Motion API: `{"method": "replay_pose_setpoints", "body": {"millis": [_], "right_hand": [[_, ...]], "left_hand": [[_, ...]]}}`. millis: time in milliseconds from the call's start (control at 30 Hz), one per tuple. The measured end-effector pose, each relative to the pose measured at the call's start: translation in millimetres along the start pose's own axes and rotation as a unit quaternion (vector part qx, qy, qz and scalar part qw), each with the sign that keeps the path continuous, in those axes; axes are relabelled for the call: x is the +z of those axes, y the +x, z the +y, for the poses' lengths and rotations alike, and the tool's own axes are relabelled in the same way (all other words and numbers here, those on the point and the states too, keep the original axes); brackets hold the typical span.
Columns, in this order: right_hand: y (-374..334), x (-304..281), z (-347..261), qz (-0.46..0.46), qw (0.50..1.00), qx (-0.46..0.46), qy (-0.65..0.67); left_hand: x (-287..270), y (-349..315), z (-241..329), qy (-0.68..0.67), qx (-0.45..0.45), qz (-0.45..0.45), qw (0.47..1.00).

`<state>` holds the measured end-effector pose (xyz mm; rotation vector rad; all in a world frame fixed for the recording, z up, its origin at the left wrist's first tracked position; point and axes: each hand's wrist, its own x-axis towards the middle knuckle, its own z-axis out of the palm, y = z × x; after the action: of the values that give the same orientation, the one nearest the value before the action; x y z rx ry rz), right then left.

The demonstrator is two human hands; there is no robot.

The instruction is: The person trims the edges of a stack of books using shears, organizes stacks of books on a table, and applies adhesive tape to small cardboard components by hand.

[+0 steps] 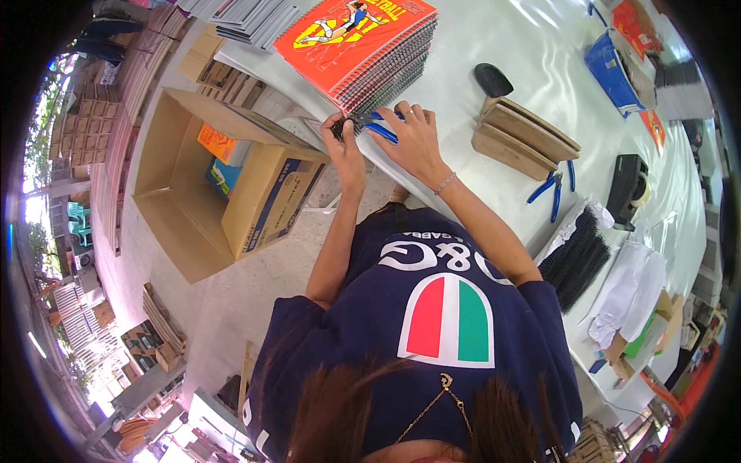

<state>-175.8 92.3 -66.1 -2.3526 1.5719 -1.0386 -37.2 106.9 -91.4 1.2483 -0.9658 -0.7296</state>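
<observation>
A stack of spiral notebooks [351, 50] with red covers and black wire binding lies at the table's edge in front of me. At the stack's near corner, my left hand [349, 160] is closed, its thumb and fingers pinching a dark wire coil [338, 128]. Blue-handled pliers [384, 134] are gripped in my right hand [419, 147], with their jaws pointing left at that coil. The jaw tips are too small to read clearly.
An open cardboard box [266, 204] with printed items inside stands left of the table. On the table are a brown wooden holder [517, 139], a second pair of blue pliers [552, 191], a tape dispenser [627, 189], black coils [575, 258] and a blue box [610, 73].
</observation>
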Motion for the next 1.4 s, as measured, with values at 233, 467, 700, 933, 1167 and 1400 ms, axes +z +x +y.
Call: {"method": "replay_pose_setpoints", "body": {"millis": [233,467,700,933,1167,1400], "right_hand": [[2.3,6.2,0.1,-0.011,1.000,-0.004,0.021],[-6.7,11.1,1.9,-0.042,0.991,0.071,0.103],[-13.4,6.5,7.6,-0.008,0.998,0.049,0.032],[-11.4,9.9,8.1,-0.007,0.998,0.039,0.041],[-12.4,14.5,9.7,0.005,0.999,0.018,0.042],[-10.7,16.5,8.4,0.000,0.999,0.015,0.044]], "left_hand": [[-1.7,0.3,-1.2,0.011,-0.008,-0.008,1.000],[-1.9,4.2,-7.9,0.006,0.005,0.012,1.000],[-2.9,5.9,-11.5,-0.125,-0.037,0.027,0.991],[-8.8,5.6,4.1,-0.015,-0.030,-0.035,0.999],[-19.5,15.3,4.2,0.072,-0.029,-0.066,0.995],[-21.3,15.7,3.4,0.041,-0.037,-0.073,0.996]]}}
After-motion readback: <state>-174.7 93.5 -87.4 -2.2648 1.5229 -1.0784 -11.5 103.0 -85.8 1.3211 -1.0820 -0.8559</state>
